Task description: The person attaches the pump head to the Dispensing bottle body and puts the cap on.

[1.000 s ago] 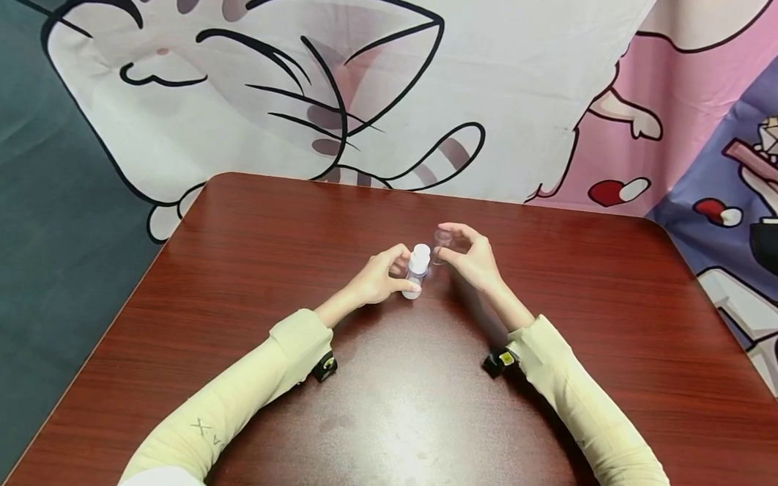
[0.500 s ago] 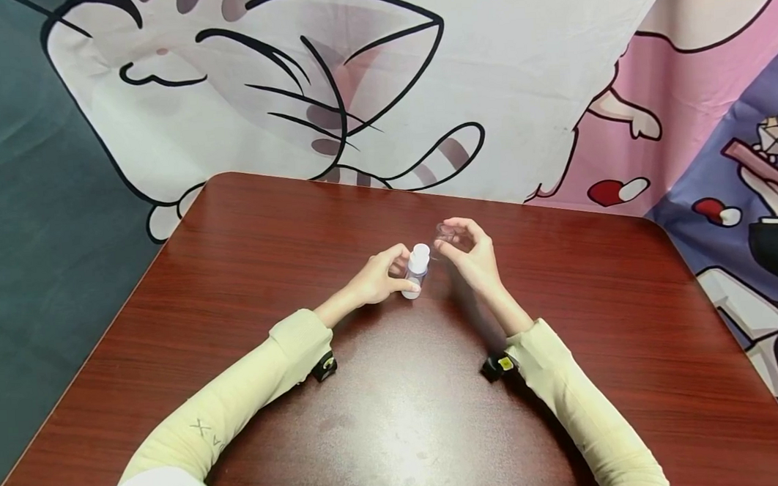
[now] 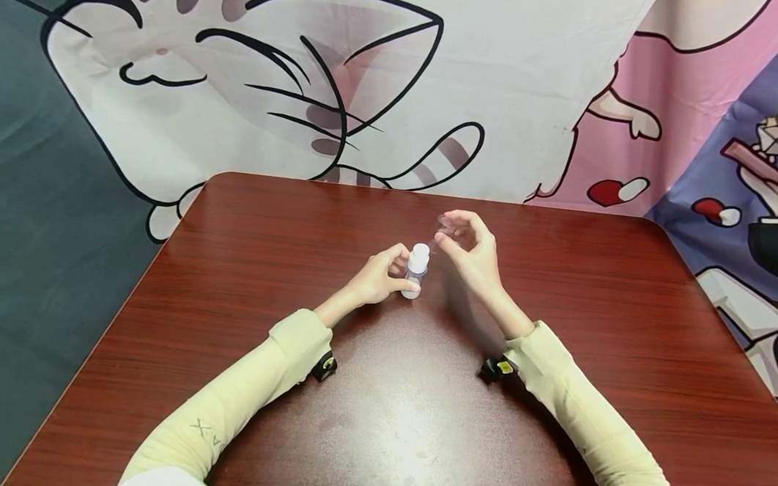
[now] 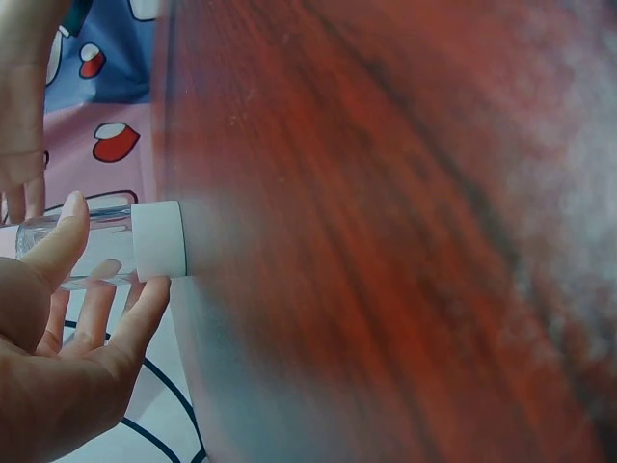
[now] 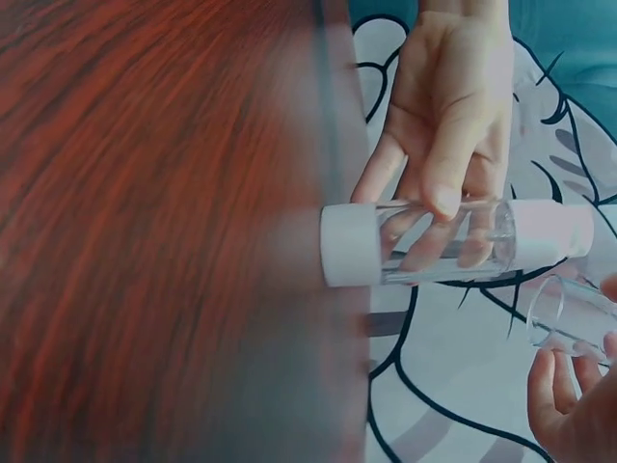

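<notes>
A small clear bottle (image 3: 418, 260) with a white base and a stepped white top stands upright on the table. My left hand (image 3: 379, 278) grips its lower body, thumb on the near side and fingers behind. In the left wrist view the white base (image 4: 159, 239) shows at the table surface. To the right, and higher than the bottle's top, my right hand (image 3: 474, 253) holds a clear cap (image 3: 445, 225) between thumb and fingers. The right wrist view shows the transparent cap (image 5: 567, 313) apart from the bottle, its round open end facing the table side.
The brown wooden table (image 3: 282, 226) spreads around both hands, with its far edge a short way beyond them. Behind it hangs a cloth (image 3: 519, 82) printed with cartoon figures. Each wrist carries a small black camera (image 3: 325, 366).
My right hand has risen and moved slightly away from me with the clear cap, which has tilted. The left hand and the bottle have stayed in place.
</notes>
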Tool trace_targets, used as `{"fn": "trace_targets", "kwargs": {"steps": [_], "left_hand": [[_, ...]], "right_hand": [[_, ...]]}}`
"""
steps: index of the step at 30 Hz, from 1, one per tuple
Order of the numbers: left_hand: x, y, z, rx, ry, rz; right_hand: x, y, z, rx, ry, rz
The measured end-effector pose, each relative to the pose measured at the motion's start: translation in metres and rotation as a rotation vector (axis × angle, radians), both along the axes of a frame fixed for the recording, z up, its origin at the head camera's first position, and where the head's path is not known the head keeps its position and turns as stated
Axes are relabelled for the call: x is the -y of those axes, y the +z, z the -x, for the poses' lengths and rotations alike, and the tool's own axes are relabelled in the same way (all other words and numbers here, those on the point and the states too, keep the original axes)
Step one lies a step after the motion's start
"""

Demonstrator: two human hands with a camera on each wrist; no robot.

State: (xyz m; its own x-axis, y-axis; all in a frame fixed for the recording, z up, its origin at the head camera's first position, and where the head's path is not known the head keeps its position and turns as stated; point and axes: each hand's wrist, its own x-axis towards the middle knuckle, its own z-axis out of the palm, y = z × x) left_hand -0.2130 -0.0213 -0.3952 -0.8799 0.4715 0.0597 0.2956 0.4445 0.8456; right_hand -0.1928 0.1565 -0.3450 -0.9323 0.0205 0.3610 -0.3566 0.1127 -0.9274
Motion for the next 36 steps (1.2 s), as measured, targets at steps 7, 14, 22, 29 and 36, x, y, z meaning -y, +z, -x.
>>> {"fn": "trace_targets", "kwargs": {"steps": [7,14,22,29,36], "left_hand": [[0.000,-0.001,0.000,0.002,-0.002,-0.012],[0.000,0.000,0.000,0.003,-0.010,-0.016],[0.000,-0.002,0.002,0.004,-0.013,-0.016],[0.000,-0.002,0.002,0.011,-0.015,-0.029],[0.000,-0.002,0.002,-0.003,-0.021,-0.032]], "right_hand": [[0.004,0.007,-0.005,-0.084,0.010,0.007],[0.008,0.013,-0.010,-0.131,-0.010,-0.006],[0.007,0.002,-0.004,-0.135,0.036,0.004],[0.005,-0.011,0.002,-0.150,0.061,0.000],[0.010,-0.004,-0.007,-0.163,0.086,-0.033]]}}
